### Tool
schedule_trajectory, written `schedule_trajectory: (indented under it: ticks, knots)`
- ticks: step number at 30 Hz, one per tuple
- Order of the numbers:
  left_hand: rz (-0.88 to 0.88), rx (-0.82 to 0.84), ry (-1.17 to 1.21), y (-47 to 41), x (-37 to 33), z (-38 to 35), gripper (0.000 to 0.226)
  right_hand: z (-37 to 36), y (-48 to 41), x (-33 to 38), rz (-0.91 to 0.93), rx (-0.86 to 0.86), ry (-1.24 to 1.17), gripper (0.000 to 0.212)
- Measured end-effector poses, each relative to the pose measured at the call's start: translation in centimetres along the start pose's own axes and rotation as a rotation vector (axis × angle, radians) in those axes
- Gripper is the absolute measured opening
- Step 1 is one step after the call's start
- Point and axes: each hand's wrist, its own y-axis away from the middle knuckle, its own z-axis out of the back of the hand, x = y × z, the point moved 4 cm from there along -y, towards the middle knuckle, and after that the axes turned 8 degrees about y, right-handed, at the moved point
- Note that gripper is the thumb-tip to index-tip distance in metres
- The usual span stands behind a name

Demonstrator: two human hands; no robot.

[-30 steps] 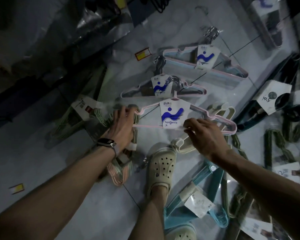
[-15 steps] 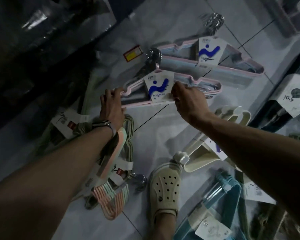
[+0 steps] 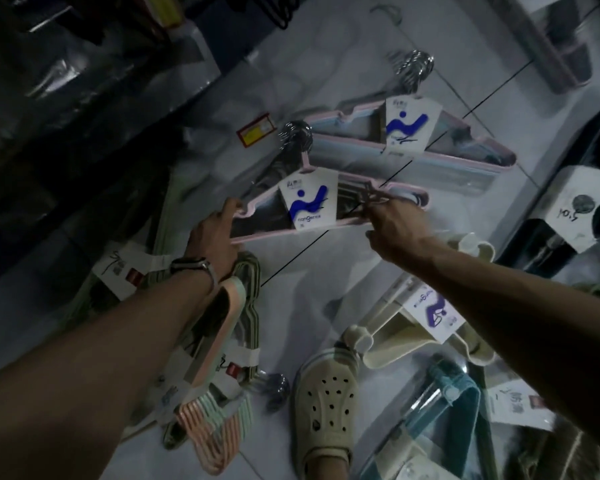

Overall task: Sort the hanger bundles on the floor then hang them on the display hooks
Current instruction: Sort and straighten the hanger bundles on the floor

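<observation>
Head view puts your left hand [image 3: 215,233] on the left end of a pink hanger bundle [image 3: 347,225], fingers curled round the corner where the shoulder meets the bottom bar. Your right hand [image 3: 397,226] pinches the same bundle near its right shoulder, fingertips closed on the upper edge. The bundle lies stretched between your hands, its white card with a blue logo [image 3: 309,206] facing up and its chrome hooks [image 3: 295,135] pointing away from you. Whether it rests on the tiled floor [image 3: 302,306] or is lifted just off it cannot be told.

You wear a watch [image 3: 191,265] on the left wrist. Under that forearm lies a peach and green hanger bundle [image 3: 215,427]. Just beyond the held bundle, a second pink bundle [image 3: 465,161] lies on the floor with the same kind of card. Below your right forearm sit a cream hanger bundle [image 3: 395,348] and a teal hanger [image 3: 465,407]. Your foot in a cream clog [image 3: 326,407] stands between your arms. A small yellow and red tag [image 3: 257,129] lies near the chrome hooks.
</observation>
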Motion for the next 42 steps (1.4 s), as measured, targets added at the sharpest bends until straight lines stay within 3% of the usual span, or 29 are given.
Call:
schedule_trajectory:
  ticks: [9, 14, 21, 28, 35, 42]
  knots:
    - [0.018, -0.067, -0.132, -0.7, 1.0, -1.1, 0.053, -1.5, -0.5, 0.7, 0.142, -0.147, -0.105, 0.025]
    - [0.032, -0.04, -0.103, -1.4, 2.6, -2.3, 0.078, -1.6, -0.3, 0.6, 0.249, -0.089, -0.016, 0.014]
    - [0.01, -0.093, -0.101, -1.1, 2.1, -1.6, 0.075, -2.0, -0.7, 0.3, 0.287, -0.133, 0.056, 0.021]
    - [-0.055, -0.125, -0.035, -0.4, 1.5, -1.0, 0.07, -1.9, -0.2, 0.2, 0.291, -0.157, 0.061, 0.023]
    - [-0.146, -0.239, -0.022, 1.1, -3.1, 3.3, 0.055, 3.0, 1.8, -0.7, 0.254, -0.301, 0.176, 0.022]
    - [-0.285, -0.265, -0.163, -4.6, -10.4, 5.5, 0.061, 7.9, 1.3, -6.5, 0.052, -0.394, 0.243, 0.017]
